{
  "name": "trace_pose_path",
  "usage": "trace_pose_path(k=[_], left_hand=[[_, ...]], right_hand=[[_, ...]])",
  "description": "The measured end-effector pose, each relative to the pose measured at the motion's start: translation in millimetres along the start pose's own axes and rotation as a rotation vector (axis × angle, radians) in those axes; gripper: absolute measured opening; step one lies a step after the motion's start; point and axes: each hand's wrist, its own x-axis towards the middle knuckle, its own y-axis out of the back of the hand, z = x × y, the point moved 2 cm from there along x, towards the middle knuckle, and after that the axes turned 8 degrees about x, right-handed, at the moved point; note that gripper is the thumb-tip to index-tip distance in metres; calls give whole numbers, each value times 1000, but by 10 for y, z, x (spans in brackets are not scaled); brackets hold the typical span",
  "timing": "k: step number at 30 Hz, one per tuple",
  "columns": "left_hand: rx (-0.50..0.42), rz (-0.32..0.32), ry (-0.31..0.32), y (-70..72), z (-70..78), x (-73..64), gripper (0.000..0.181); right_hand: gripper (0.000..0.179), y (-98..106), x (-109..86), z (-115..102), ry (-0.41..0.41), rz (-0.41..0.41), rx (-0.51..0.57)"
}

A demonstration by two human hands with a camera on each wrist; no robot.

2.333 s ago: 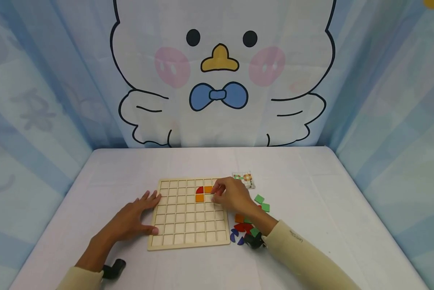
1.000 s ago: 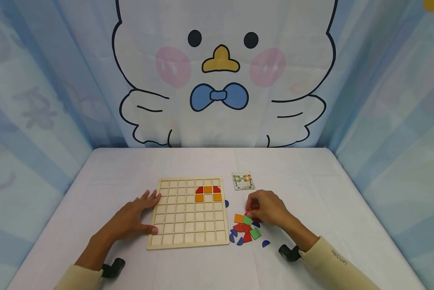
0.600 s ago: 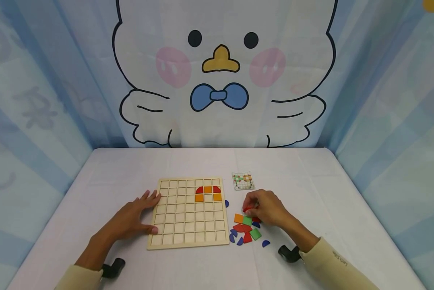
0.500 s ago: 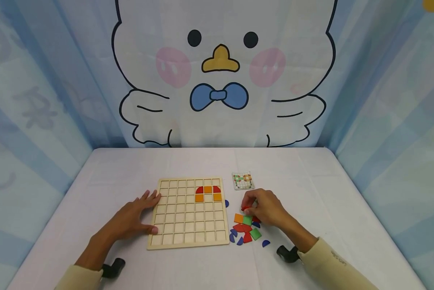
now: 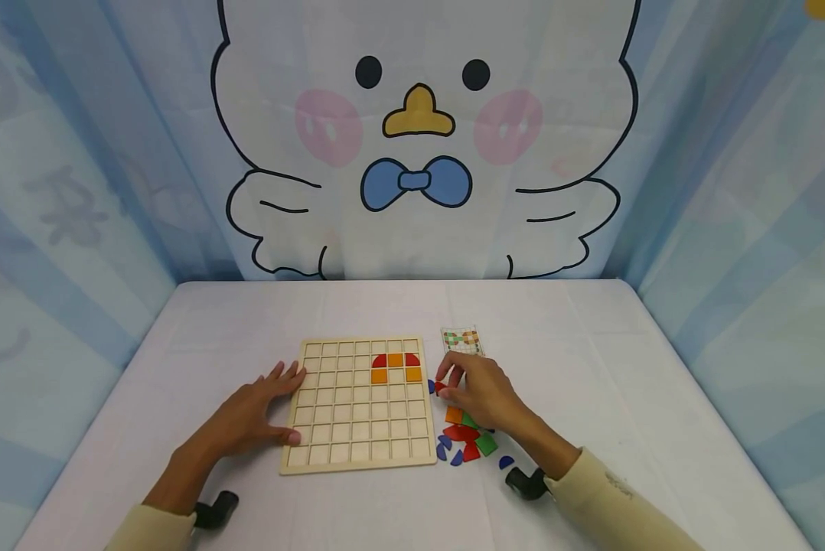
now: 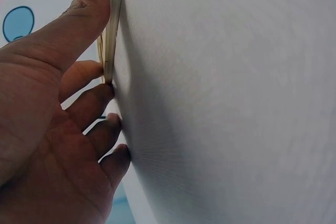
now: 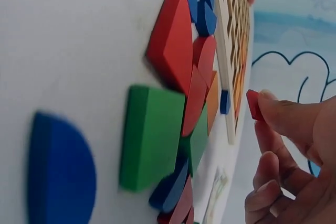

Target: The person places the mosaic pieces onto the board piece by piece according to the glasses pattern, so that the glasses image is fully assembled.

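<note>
A pale wooden grid board (image 5: pixel 357 405) lies on the table. In its upper right cells sit two red quarter-round tiles (image 5: pixel 412 360) and three orange square tiles (image 5: pixel 395 360). My left hand (image 5: pixel 257 409) rests along the board's left edge, thumb and fingertips touching it, fingers fairly straight. Beside the board's right edge, my right hand (image 5: pixel 481 386) pinches a small red tile (image 7: pixel 254 104) between thumb and fingers, raised off the table in the right wrist view. Its full outline is partly covered by the fingers.
Loose tiles lie right of the board: red (image 5: pixel 461 433), green (image 5: pixel 485 444), orange (image 5: pixel 454 414) and blue (image 5: pixel 506 462), several in all. A blue tile (image 5: pixel 431 386) sits by the board's right edge. A small pattern card (image 5: pixel 462 338) lies behind, partly covered by my right hand.
The second red quarter-round tile came to lie in the board's upper right. My right hand went to the loose tiles, picked up a red one and moved left with it. The left hand stayed.
</note>
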Motion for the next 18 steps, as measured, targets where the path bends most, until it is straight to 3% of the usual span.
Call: trace_pose_path(k=[13, 18], left_hand=[[-17, 3, -9, 4, -14, 2, 114], [-15, 2, -10, 6, -12, -1, 114]], right_hand=[[23, -243, 93, -243, 100, -62, 94], [17, -319, 146, -347, 154, -87, 102]])
